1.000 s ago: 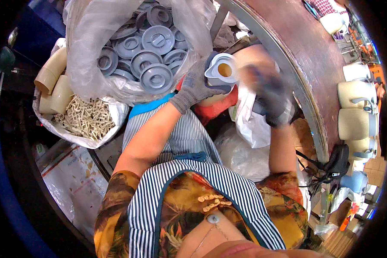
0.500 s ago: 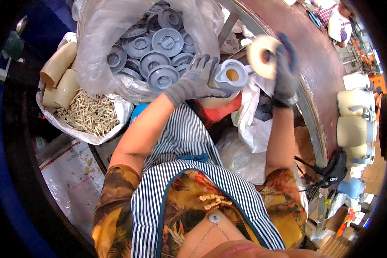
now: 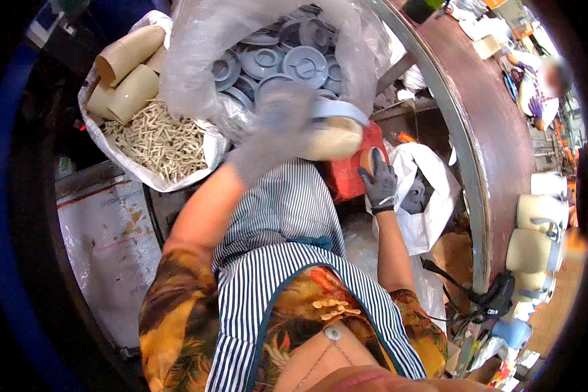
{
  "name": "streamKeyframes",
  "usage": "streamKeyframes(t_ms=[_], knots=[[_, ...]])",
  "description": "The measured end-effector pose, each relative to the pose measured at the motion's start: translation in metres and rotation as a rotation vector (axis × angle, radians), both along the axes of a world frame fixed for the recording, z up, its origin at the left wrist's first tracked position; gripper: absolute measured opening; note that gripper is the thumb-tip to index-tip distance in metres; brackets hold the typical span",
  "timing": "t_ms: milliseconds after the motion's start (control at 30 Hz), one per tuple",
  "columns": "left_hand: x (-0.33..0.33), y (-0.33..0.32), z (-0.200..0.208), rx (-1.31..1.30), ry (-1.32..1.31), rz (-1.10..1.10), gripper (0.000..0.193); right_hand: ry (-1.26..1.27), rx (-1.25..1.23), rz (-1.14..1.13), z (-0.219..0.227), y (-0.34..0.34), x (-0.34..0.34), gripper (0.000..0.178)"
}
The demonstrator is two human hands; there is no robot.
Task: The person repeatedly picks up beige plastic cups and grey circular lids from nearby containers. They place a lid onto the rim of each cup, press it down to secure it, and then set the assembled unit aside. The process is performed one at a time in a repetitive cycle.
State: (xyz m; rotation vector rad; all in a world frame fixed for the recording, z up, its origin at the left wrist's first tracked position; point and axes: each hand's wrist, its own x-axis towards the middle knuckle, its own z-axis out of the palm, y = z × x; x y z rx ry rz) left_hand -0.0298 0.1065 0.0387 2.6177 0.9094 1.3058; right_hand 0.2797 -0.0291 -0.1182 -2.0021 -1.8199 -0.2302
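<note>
A jug [image 3: 334, 139] with a beige body and a grey-blue rim lies tipped over in front of my striped apron, partly above a red object [image 3: 351, 175]. My gloved left hand [image 3: 277, 124] is at the jug's left end, touching or overlapping it. Motion smears its fingers, so their grip cannot be made out. Lower right of the jug, my gloved right hand [image 3: 380, 183] has its fingers round a beige round disc [image 3: 370, 159], which rests against the red object.
A clear plastic bag [image 3: 196, 72] of grey round lids [image 3: 305, 67] stands beyond my hands. Left of it, a white sack [image 3: 121, 160] holds beige cylinders [image 3: 134, 91] and small pale pieces [image 3: 160, 140]. A white bag [image 3: 431, 163] and metal-edged table [image 3: 496, 150] flank the right; another person [image 3: 536, 85] is farther off.
The jug has gone from upright to tipped over, with my left hand moving beside it. My right hand has brought the disc from the table side down and left to the red object.
</note>
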Motion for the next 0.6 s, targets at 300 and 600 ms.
streamKeyframes(t_ms=[300, 600], knots=[[-0.233, -0.077, -0.028, -0.651, -0.665, 0.625, 0.033, -0.026, -0.212, 0.110, -0.002, 0.184, -0.123, 0.073], [-0.251, -0.102, -0.084, -0.719, -0.917, 0.425, 0.035, 0.193, -0.184, 0.583, 0.116, 0.049, -0.123, 0.058]])
